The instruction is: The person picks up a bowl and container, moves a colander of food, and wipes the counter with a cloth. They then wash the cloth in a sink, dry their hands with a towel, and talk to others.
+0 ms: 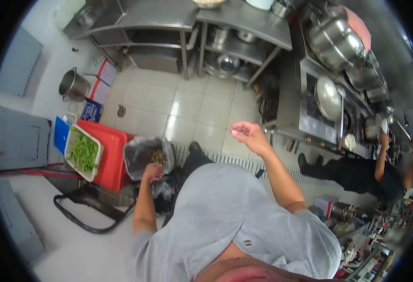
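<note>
My left hand (153,172) hangs at the near edge of a bin lined with a clear plastic bag (132,149). Its fingers look loosely apart, and I see nothing held in them. Brownish scraps (158,156) lie inside the bag. Out in front of my body, my right hand (248,135) is raised over the tiled floor, touching nothing. Its fingers are bent, with the thumb apart from them and nothing visible between. Left of the bin, a white tray of green leafy vegetables (83,149) rests by a red plastic crate (108,141).
Steel tables (244,23) stand ahead. To the right is a stove (317,124) with a wok (328,98) and large pots (335,44). A co-worker in dark clothes (357,176) stands beside it. A steel pot (74,85) is at the left wall. A floor drain grate (234,162) runs past my feet.
</note>
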Action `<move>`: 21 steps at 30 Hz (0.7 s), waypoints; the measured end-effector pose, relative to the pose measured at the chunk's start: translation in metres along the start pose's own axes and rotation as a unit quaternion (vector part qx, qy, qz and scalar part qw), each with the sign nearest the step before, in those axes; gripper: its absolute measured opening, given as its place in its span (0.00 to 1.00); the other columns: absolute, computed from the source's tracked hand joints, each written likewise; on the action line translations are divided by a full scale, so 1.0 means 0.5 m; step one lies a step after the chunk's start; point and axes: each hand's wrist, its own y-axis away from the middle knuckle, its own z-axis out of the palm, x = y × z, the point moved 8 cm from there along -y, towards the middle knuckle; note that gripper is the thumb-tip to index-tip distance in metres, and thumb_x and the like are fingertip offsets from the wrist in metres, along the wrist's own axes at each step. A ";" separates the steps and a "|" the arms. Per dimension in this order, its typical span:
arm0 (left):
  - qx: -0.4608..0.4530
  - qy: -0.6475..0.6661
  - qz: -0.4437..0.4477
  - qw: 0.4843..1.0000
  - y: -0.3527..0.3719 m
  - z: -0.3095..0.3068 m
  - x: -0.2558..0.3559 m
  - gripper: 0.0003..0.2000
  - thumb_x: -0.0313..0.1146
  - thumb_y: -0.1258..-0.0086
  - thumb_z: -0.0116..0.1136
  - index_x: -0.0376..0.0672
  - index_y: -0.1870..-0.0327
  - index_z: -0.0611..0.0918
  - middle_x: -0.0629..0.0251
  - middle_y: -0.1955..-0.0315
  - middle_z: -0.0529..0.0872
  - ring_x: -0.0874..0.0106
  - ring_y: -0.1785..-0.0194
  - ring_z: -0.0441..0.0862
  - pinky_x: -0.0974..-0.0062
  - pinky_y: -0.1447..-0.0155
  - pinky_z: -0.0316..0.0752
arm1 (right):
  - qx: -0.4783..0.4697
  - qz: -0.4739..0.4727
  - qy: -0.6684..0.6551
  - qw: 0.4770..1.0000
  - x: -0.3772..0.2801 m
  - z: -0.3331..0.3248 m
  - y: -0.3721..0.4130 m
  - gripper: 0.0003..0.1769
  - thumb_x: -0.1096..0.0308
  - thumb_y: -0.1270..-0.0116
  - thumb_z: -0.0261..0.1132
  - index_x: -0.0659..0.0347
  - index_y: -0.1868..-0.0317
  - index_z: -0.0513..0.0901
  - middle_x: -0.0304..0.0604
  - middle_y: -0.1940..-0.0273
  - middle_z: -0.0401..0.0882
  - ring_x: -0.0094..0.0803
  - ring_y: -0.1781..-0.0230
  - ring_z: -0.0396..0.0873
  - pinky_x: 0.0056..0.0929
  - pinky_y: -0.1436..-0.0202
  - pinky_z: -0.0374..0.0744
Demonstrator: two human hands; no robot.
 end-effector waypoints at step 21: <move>0.122 0.153 0.066 0.978 -0.110 -0.428 0.799 0.17 0.47 0.25 0.61 0.44 0.48 0.80 0.66 0.64 0.88 0.72 0.67 0.86 0.74 0.68 0.80 | 0.211 0.073 -0.202 0.954 -0.338 -0.366 -1.399 0.31 0.41 0.32 0.67 0.67 0.55 0.81 0.51 0.64 0.85 0.35 0.71 0.84 0.32 0.75 0.80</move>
